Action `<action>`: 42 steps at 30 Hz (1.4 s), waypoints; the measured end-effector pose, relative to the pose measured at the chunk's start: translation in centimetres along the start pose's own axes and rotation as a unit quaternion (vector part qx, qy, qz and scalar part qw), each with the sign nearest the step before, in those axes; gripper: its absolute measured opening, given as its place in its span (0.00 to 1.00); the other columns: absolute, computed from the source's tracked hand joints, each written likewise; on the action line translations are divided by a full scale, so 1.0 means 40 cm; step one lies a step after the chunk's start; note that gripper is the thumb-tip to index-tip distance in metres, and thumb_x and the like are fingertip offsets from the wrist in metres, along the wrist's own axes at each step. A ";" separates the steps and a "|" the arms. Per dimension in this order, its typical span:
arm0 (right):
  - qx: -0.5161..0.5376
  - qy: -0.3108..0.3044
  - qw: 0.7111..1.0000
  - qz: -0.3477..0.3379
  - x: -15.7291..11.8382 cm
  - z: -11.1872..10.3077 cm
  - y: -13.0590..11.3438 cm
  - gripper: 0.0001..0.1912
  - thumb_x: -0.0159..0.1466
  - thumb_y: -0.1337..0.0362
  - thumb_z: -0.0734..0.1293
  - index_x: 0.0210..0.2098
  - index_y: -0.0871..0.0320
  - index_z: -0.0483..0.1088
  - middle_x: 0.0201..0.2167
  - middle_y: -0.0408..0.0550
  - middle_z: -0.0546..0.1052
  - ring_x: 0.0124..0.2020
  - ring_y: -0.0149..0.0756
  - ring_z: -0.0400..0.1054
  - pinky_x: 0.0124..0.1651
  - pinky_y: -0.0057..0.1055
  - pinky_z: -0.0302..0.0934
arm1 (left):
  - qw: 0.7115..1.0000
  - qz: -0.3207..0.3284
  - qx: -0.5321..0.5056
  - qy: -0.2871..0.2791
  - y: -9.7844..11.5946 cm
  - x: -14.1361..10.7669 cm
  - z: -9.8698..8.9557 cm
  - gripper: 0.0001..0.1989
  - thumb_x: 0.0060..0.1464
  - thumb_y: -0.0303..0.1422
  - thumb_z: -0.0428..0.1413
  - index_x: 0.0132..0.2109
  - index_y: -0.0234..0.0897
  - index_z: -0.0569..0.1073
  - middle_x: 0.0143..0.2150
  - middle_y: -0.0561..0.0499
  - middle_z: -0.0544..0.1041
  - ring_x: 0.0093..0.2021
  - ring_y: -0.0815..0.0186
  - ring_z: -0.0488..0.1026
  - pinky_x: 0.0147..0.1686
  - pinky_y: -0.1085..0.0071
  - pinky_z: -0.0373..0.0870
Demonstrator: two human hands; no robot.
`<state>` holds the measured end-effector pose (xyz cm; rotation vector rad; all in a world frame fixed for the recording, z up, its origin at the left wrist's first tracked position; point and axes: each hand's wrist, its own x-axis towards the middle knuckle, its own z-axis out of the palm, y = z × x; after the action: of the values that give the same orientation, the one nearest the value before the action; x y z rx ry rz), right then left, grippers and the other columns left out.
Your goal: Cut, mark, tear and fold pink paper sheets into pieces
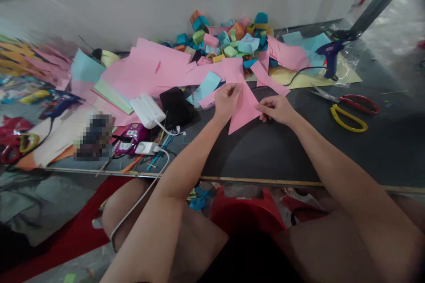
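A pink sheet of paper (pixel 245 108) is held between my two hands, slightly above the dark tabletop. My left hand (pixel 227 101) pinches it near its upper left edge. On its right edge, the thumb and fingers of my right hand (pixel 275 108) are closed on the paper. Beyond my hands lie a pink paper strip (pixel 269 78) and a light blue paper piece (pixel 210 84). Scissors (pixel 347 106) with one red and one yellow handle rest to the right of my right hand.
Folded coloured paper pieces (pixel 229 40) are heaped against the wall. A blue glue gun (pixel 331 57) lies at the back right, another glue gun (pixel 61 104) at left. A white power bank (pixel 148 110), purple power strip (pixel 131 137) and cable (pixel 166 163) are left of my arm.
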<state>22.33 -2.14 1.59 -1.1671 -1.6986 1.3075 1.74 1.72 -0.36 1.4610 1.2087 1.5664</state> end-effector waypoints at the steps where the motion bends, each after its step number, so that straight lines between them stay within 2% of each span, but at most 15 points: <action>1: -0.011 -0.009 1.000 -0.004 0.000 -0.001 0.001 0.26 0.55 0.40 0.78 0.26 0.58 0.76 0.20 0.48 0.79 0.19 0.30 0.71 0.23 0.28 0.61 | 1.000 -0.007 -0.013 0.002 -0.006 0.001 0.002 0.08 0.61 0.31 0.65 0.31 0.39 0.81 0.31 0.54 0.81 0.34 0.67 0.75 0.40 0.70 0.71; 5: -0.057 -0.051 0.997 -0.021 0.000 -0.006 0.005 0.25 0.57 0.41 0.77 0.25 0.58 0.77 0.21 0.49 0.81 0.20 0.31 0.73 0.29 0.30 0.67 | 0.993 -0.064 -0.097 0.014 -0.021 0.009 0.009 0.05 0.55 0.26 0.67 0.33 0.40 0.83 0.34 0.53 0.83 0.36 0.68 0.79 0.44 0.70 0.76; 8: -0.067 -0.066 0.995 -0.023 -0.001 -0.008 0.005 0.24 0.59 0.41 0.76 0.25 0.57 0.77 0.22 0.49 0.81 0.21 0.31 0.73 0.30 0.31 0.68 | 0.987 -0.085 -0.137 0.025 -0.018 0.012 0.012 0.06 0.52 0.23 0.69 0.32 0.40 0.83 0.34 0.53 0.84 0.36 0.68 0.79 0.45 0.70 0.77; 12: -0.073 -0.077 0.994 -0.013 0.001 -0.008 0.004 0.23 0.59 0.42 0.76 0.25 0.56 0.76 0.22 0.48 0.81 0.22 0.31 0.73 0.32 0.31 0.68 | 0.980 -0.098 -0.167 0.038 0.009 0.002 0.010 0.08 0.51 0.23 0.70 0.30 0.39 0.81 0.29 0.55 0.81 0.31 0.71 0.77 0.38 0.72 0.75; 15: -0.074 -0.088 0.993 -0.004 0.002 -0.009 0.002 0.24 0.57 0.41 0.76 0.24 0.56 0.75 0.22 0.48 0.81 0.22 0.32 0.74 0.32 0.32 0.69 | 0.976 -0.101 -0.187 0.043 0.037 -0.009 0.009 0.13 0.53 0.20 0.68 0.24 0.37 0.76 0.24 0.57 0.76 0.27 0.74 0.72 0.33 0.75 0.72; 19: -0.081 -0.098 0.992 0.001 0.002 -0.009 -0.008 0.23 0.56 0.42 0.76 0.24 0.55 0.75 0.20 0.46 0.80 0.24 0.35 0.77 0.33 0.32 0.68 | 0.973 -0.096 -0.210 0.032 0.066 -0.021 0.012 0.21 0.54 0.15 0.62 0.20 0.36 0.69 0.20 0.59 0.71 0.23 0.77 0.68 0.30 0.78 0.68; 21: -0.091 -0.101 0.991 0.004 0.000 -0.009 -0.014 0.23 0.55 0.42 0.77 0.24 0.55 0.75 0.20 0.45 0.79 0.25 0.36 0.78 0.33 0.31 0.68 | 0.972 -0.106 -0.209 0.021 0.071 -0.023 0.013 0.23 0.57 0.17 0.61 0.19 0.37 0.64 0.18 0.59 0.70 0.22 0.76 0.69 0.30 0.76 0.68; 24: -0.098 -0.111 0.989 0.008 -0.002 -0.009 -0.020 0.22 0.54 0.42 0.78 0.24 0.55 0.76 0.20 0.44 0.79 0.25 0.37 0.79 0.33 0.32 0.68 | 0.974 -0.118 -0.192 0.005 0.071 -0.021 0.011 0.26 0.61 0.26 0.64 0.20 0.38 0.61 0.19 0.58 0.71 0.25 0.72 0.75 0.33 0.73 0.71; 27: -0.087 -0.109 0.990 0.011 -0.003 -0.008 -0.020 0.23 0.54 0.41 0.78 0.25 0.54 0.77 0.20 0.45 0.79 0.25 0.36 0.77 0.34 0.32 0.69 | 0.974 -0.132 -0.184 -0.011 0.068 -0.017 0.005 0.20 0.67 0.38 0.62 0.26 0.38 0.71 0.27 0.54 0.79 0.31 0.70 0.79 0.36 0.72 0.73; 30: -0.065 -0.073 0.995 0.008 -0.003 -0.007 -0.017 0.25 0.54 0.39 0.78 0.24 0.54 0.77 0.21 0.46 0.80 0.24 0.34 0.75 0.34 0.33 0.69 | 0.969 -0.155 -0.183 -0.050 0.061 -0.013 0.001 0.23 0.71 0.49 0.53 0.36 0.37 0.80 0.36 0.48 0.83 0.35 0.67 0.80 0.32 0.71 0.72; 32: -0.043 -0.029 0.999 0.007 0.000 -0.005 -0.013 0.27 0.53 0.37 0.78 0.24 0.55 0.76 0.22 0.48 0.81 0.24 0.34 0.74 0.33 0.33 0.69 | 0.975 -0.140 -0.156 -0.078 0.052 -0.010 0.001 0.24 0.68 0.53 0.56 0.37 0.37 0.80 0.36 0.48 0.83 0.36 0.64 0.79 0.34 0.69 0.74; 35: -0.034 0.041 0.999 0.010 0.007 -0.001 -0.002 0.29 0.53 0.34 0.77 0.25 0.55 0.76 0.23 0.50 0.81 0.25 0.35 0.75 0.30 0.33 0.67 | 0.992 -0.067 -0.055 -0.087 0.040 -0.004 -0.001 0.18 0.63 0.47 0.64 0.31 0.38 0.78 0.29 0.52 0.77 0.34 0.64 0.76 0.36 0.68 0.74; 37: -0.051 0.070 0.996 0.002 0.013 0.001 0.009 0.29 0.55 0.34 0.75 0.26 0.56 0.76 0.23 0.50 0.80 0.26 0.36 0.75 0.31 0.34 0.67 | 0.995 -0.012 0.032 -0.091 0.037 -0.001 -0.006 0.17 0.63 0.40 0.64 0.27 0.39 0.75 0.25 0.55 0.73 0.31 0.66 0.72 0.36 0.69 0.71; 40: -0.114 0.126 0.984 -0.062 0.016 0.005 0.023 0.23 0.59 0.41 0.74 0.32 0.55 0.76 0.28 0.50 0.81 0.30 0.38 0.75 0.36 0.37 0.69 | 0.987 0.037 0.143 -0.060 0.042 -0.001 -0.021 0.17 0.66 0.37 0.60 0.27 0.40 0.75 0.24 0.55 0.71 0.31 0.66 0.71 0.36 0.69 0.69; 42: -0.160 0.178 0.963 -0.127 0.013 0.007 0.026 0.18 0.60 0.47 0.74 0.39 0.55 0.75 0.32 0.49 0.82 0.34 0.40 0.76 0.39 0.39 0.70 | 0.974 0.066 0.216 -0.014 0.047 -0.005 -0.032 0.16 0.69 0.39 0.57 0.33 0.40 0.79 0.26 0.53 0.75 0.33 0.63 0.75 0.40 0.67 0.70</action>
<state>22.13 -1.66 0.50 -1.2278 -1.7531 0.6359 0.72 0.66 1.39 1.8637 1.5296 1.4160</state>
